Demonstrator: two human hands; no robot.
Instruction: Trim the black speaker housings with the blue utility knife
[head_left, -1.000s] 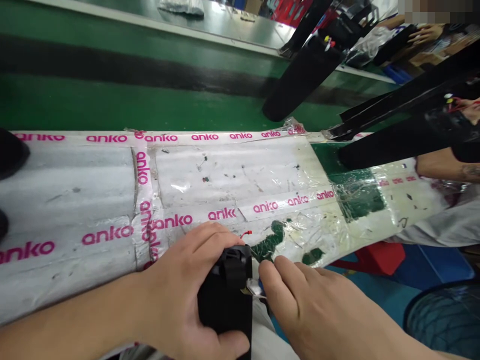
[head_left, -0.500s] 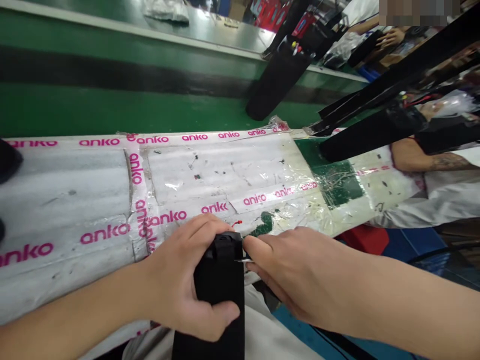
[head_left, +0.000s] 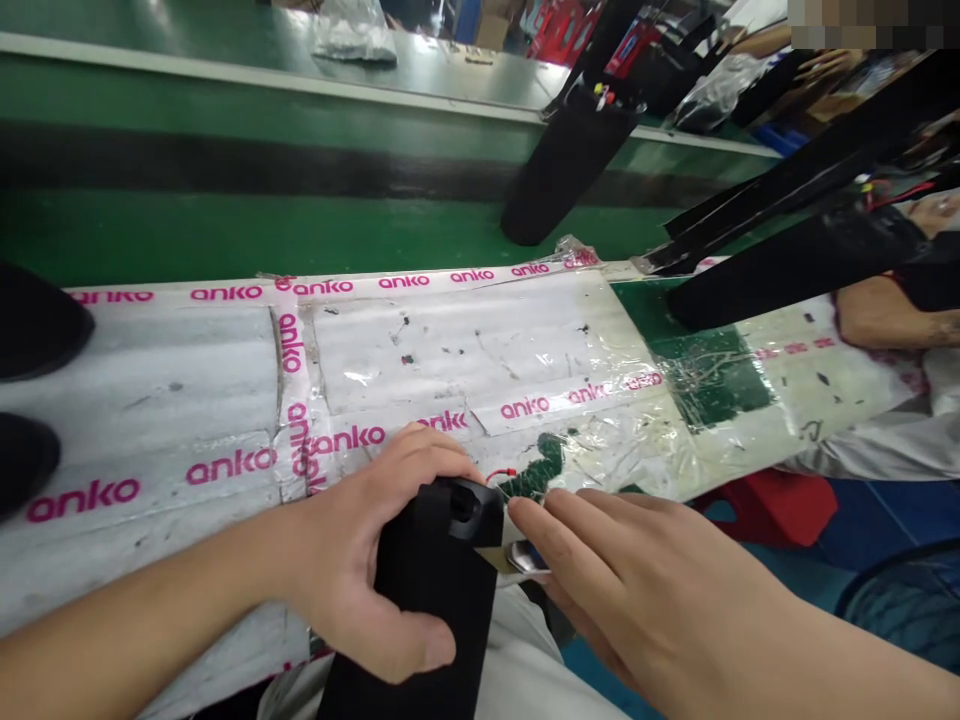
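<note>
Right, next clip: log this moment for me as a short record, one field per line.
View: head camera
Left hand: gripping a black piece near its upper end
Right hand: holding a metal-bladed tool, its blade overlapping the piece's right edge in view
Wire: red tip just past the piece's upper end
Surface: worn white covering with pink "anko" tape
Nearby: black cylinder beyond the covering
Co-worker: forearm at right

Our left hand (head_left: 364, 555) spreads thumb from fingers at lower centre; our right hand (head_left: 637, 580) curls, lower right.
</note>
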